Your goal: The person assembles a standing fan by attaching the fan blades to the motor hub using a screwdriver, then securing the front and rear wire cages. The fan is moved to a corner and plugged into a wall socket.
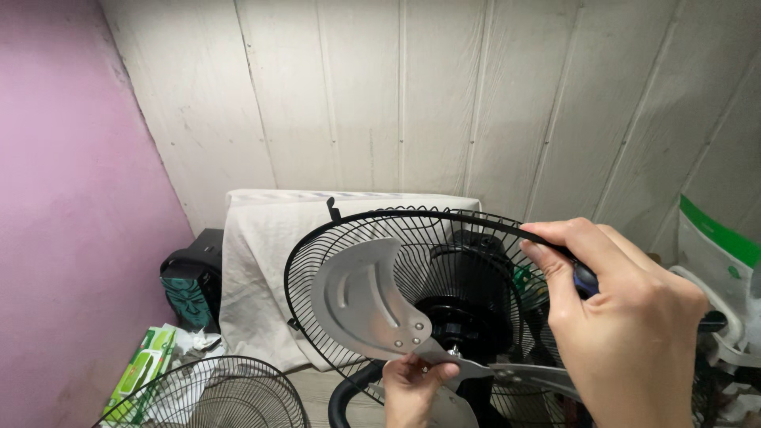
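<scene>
Pinching the hub of the metal fan blade (372, 297), the left hand (412, 384) sits low, just under the right hand (622, 317). That hand is closed around a dark-handled tool (585, 277) in front of the black wire guard (412, 230) behind the blade.

Two hands: left hand (411, 388), right hand (626, 325). Two wire fan guards: one (380, 230) on the fan, one (214, 394) lying at the bottom left. One white cloth (261, 261). One green box (141, 366).
</scene>
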